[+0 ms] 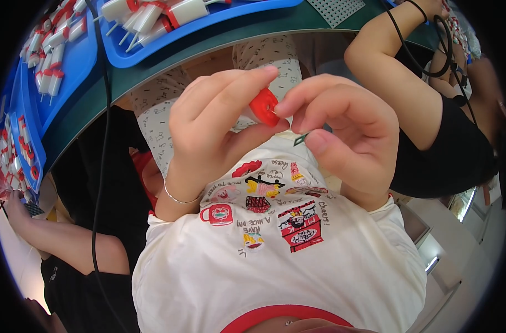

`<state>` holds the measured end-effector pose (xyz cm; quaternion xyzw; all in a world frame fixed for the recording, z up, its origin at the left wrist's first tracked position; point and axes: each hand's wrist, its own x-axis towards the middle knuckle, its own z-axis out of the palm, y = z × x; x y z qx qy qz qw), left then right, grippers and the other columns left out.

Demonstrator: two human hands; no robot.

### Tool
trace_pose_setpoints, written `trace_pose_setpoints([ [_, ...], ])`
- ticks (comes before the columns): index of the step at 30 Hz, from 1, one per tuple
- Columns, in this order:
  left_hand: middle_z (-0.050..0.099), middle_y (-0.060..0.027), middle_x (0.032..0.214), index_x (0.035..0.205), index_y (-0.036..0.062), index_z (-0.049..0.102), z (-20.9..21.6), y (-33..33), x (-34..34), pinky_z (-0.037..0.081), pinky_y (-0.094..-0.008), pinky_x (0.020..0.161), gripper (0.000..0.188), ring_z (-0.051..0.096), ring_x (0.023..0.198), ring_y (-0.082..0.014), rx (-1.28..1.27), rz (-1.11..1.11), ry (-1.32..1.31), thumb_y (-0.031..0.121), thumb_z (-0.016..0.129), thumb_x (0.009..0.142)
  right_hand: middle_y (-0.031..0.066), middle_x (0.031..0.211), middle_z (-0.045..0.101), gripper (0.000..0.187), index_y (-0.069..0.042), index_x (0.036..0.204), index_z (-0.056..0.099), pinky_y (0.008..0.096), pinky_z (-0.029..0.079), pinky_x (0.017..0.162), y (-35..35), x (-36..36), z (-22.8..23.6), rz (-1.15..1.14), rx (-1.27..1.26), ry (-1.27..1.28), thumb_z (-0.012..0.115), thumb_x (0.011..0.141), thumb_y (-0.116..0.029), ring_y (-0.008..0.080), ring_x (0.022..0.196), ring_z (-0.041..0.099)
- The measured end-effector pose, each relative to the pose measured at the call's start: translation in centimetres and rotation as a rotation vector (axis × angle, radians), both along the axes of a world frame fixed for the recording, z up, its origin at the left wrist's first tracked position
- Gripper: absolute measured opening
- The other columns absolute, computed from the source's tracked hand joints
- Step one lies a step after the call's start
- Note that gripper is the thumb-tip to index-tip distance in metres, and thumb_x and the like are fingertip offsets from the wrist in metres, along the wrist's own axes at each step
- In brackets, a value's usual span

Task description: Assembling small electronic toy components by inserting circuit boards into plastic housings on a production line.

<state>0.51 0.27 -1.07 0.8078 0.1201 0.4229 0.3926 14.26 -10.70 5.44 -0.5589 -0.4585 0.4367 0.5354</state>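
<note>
Above my lap, my left hand (200, 119) grips a small part with a round red cap (264, 106); its body is mostly hidden by the fingers, and a bit of white shows. A thin pin or wire comes out of the cap's face. At that pin are the fingertips of my right hand (350, 130). A small dark green looped piece (301, 139) sticks out by the right thumb, held among the curled fingers. Whether the pin and the green piece join is hidden.
On the green table, blue trays (231, 22) (78, 75) hold several white parts with red caps (147, 22). A grey perforated mat (337, 8) lies at the far edge. A black cable (106, 111) hangs at left. Other people's arms (400, 83) (81, 241) are on both sides.
</note>
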Motion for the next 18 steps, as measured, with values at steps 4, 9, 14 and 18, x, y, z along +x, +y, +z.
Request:
trace_pose_setpoints([
  [4, 0.062, -0.0059, 0.079, 0.101, 0.0045, 0.062, -0.05, -0.03, 0.03, 0.044, -0.0277, 0.060, 0.053, 0.058, 0.070, -0.0200, 0.006, -0.002, -0.017, 0.015, 0.079, 0.052, 0.0180, 0.101, 0.056, 0.006, 0.003, 0.076, 0.055, 0.0253, 0.042, 0.074, 0.13, 0.19, 0.00, 0.018, 0.060, -0.141, 0.055, 0.071, -0.001, 0.0146, 0.077, 0.051],
  [9, 0.062, -0.0068, 0.080, 0.101, 0.0035, 0.062, 0.17, -0.09, -0.15, 0.045, -0.0278, 0.060, 0.054, 0.058, 0.070, -0.0210, -0.019, -0.009, 0.001, 0.016, 0.080, 0.052, 0.0177, 0.101, 0.056, 0.007, 0.002, 0.075, 0.055, 0.0255, 0.042, 0.074, 0.14, 0.12, 0.17, 0.052, 0.041, -0.145, 0.054, 0.069, 0.000, 0.0145, 0.077, 0.051],
  [14, 0.061, -0.0084, 0.078, 0.101, 0.0005, 0.061, 0.31, -0.15, -0.17, 0.047, -0.0261, 0.058, 0.052, 0.059, 0.067, -0.0204, -0.109, -0.064, -0.049, 0.014, 0.080, 0.054, 0.0191, 0.101, 0.056, 0.008, 0.002, 0.075, 0.056, 0.0259, 0.043, 0.073, 0.04, -0.05, -0.02, 0.037, 0.058, -0.092, 0.055, 0.069, -0.002, 0.0153, 0.077, 0.052],
  [18, 0.063, -0.0101, 0.085, 0.107, -0.0024, 0.057, 0.22, 0.04, -0.63, 0.048, -0.0241, 0.066, 0.053, 0.062, 0.076, -0.0172, -0.099, -0.106, 0.003, 0.006, 0.076, 0.058, 0.0203, 0.101, 0.056, 0.008, 0.002, 0.076, 0.056, 0.0259, 0.042, 0.074, -0.17, -0.21, -0.10, 0.041, 0.052, -0.066, 0.056, 0.071, -0.003, 0.0154, 0.078, 0.051],
])
